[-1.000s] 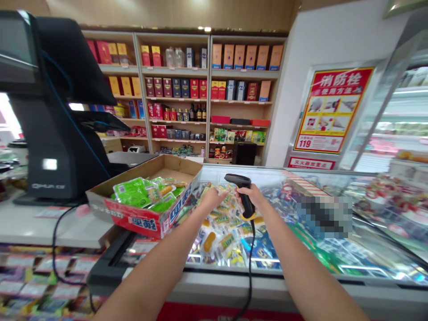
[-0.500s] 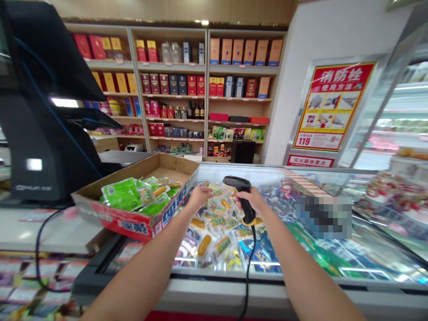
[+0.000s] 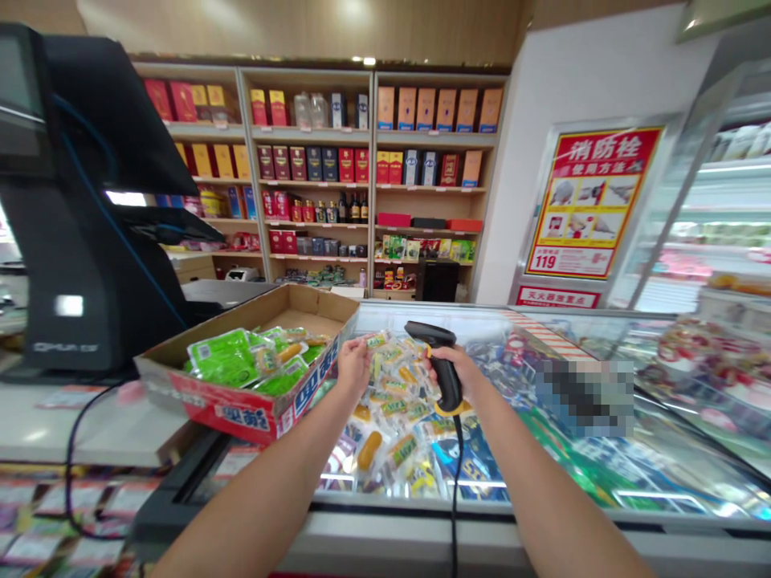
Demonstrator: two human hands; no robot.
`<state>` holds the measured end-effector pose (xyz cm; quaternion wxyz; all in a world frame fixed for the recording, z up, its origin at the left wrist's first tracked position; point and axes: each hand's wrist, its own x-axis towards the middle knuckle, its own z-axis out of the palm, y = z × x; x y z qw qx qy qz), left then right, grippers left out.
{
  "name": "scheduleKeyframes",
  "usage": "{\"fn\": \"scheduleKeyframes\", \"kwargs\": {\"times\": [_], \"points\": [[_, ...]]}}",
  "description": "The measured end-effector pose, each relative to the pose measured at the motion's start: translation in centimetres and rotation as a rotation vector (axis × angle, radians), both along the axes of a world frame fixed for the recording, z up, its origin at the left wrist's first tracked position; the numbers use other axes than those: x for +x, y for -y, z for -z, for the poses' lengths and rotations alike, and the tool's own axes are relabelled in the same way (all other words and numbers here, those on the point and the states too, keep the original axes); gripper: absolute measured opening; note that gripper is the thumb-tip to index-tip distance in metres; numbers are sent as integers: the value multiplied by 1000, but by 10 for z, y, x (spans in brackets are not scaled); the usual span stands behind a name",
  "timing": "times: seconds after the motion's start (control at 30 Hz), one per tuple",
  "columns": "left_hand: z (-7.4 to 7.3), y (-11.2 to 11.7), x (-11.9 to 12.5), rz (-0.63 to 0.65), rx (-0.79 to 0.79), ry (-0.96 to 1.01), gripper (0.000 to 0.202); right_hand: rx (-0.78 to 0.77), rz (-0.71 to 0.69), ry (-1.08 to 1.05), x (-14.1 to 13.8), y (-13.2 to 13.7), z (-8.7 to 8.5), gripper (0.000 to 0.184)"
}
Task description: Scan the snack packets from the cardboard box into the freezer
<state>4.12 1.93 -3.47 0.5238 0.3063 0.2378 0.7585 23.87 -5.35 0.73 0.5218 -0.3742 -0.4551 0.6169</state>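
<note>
My right hand (image 3: 458,371) is wrapped round the grip of a black barcode scanner (image 3: 446,380) with yellow trim. The scanner's head points forward and left, and its cable hangs down over the front edge of the freezer. Fingers pinched, my left hand (image 3: 354,363) holds the end of a small clear snack packet (image 3: 377,339) at the far left of a spread of similar packets. These packets (image 3: 399,446), several with yellow-brown pieces inside, lie on the glass top of the freezer between and below my hands.
An open cardboard box (image 3: 210,415) with green packs (image 3: 224,358) stands left of my left hand. A black till (image 3: 78,241) rises at the far left. Beyond the freezer (image 3: 385,514) are shelves of boxed bottles (image 3: 313,164) and a wall poster (image 3: 593,201).
My left hand has drawn slightly left and down, turning more upright with the packet in its fingers. The scanner has shifted a little right and down. The whole view has moved slightly.
</note>
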Motion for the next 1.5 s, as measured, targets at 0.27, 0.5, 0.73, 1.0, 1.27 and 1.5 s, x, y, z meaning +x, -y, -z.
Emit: {"fn": "scheduleKeyframes", "kwargs": {"times": [0.27,0.5,0.73,1.0,1.27,1.5], "points": [[-10,8,-5,-311,203,-284,28,-190,-57,-85,-4,0,0,10],[-12,28,0,-395,484,-620,18,-227,-104,-143,-7,1,0,11],[-9,25,-2,-467,462,-636,14,-245,-92,-137,-9,2,0,13],[-12,26,-4,-482,418,-612,11,-244,-111,-105,-10,2,-1,10],[-19,27,-6,-487,401,-629,9,-141,-62,-14,-14,2,4,10],[-85,42,-62,-668,368,-687,8,76,-141,166,-56,10,-31,13]]}}
